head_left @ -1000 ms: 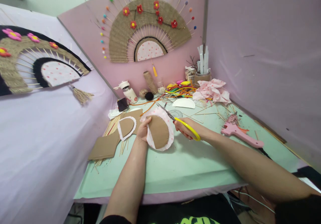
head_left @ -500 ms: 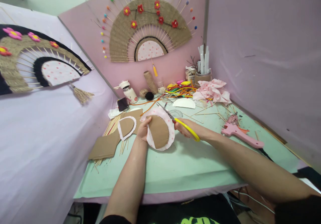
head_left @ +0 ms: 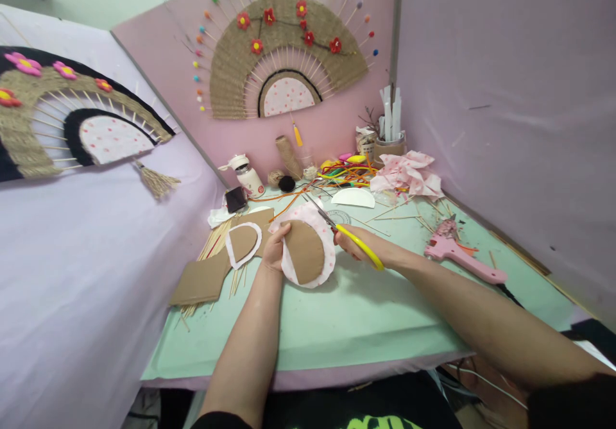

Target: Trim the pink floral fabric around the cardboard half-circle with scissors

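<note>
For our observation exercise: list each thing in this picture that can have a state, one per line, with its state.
Left hand: grip shut on the cardboard half-circle.
Cardboard half-circle: held up, backed by dotted fabric.
Right hand: grip shut on the scissors.
Scissors: blades at the fabric's edge.
Glue gun: lying on the table.

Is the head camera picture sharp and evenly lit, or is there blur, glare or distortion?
Head view: light is soft and even, with faint shadows under the left hand and fabric-covered cardboard piece; no strong glare on the green table. The centre is sharp, including the yellow scissors. Wide-lens distortion bends the wall edges and stretches the forearms.
</note>
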Available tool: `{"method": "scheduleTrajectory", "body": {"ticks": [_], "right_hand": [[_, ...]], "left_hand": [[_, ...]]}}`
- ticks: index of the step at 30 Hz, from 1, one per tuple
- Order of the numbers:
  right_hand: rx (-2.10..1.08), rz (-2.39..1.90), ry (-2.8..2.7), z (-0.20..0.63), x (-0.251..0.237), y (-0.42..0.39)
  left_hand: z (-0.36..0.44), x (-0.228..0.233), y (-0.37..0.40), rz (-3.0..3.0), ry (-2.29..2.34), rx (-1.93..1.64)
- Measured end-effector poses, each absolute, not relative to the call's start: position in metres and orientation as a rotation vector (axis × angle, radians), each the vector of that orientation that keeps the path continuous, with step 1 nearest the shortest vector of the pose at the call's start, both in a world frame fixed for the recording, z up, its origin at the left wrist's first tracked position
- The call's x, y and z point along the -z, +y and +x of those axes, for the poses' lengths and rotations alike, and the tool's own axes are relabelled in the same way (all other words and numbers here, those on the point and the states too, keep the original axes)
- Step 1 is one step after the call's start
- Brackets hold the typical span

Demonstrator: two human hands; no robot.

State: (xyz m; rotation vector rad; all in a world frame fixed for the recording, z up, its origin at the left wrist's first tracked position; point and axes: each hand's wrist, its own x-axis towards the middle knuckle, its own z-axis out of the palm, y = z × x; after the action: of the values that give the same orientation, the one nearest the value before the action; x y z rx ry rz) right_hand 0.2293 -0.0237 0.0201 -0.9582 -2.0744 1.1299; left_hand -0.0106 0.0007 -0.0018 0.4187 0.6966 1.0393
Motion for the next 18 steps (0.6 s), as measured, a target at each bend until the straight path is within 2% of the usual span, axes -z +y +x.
{"method": "scheduleTrajectory", "body": {"ticks": [18], "right_hand": [[-1.311,-1.17,-1.941,0.2284,-0.0244,-0.0277]], "left_hand": [[-0.0105,0.0018,0.0003,0.439,0.698,-0.995]]}}
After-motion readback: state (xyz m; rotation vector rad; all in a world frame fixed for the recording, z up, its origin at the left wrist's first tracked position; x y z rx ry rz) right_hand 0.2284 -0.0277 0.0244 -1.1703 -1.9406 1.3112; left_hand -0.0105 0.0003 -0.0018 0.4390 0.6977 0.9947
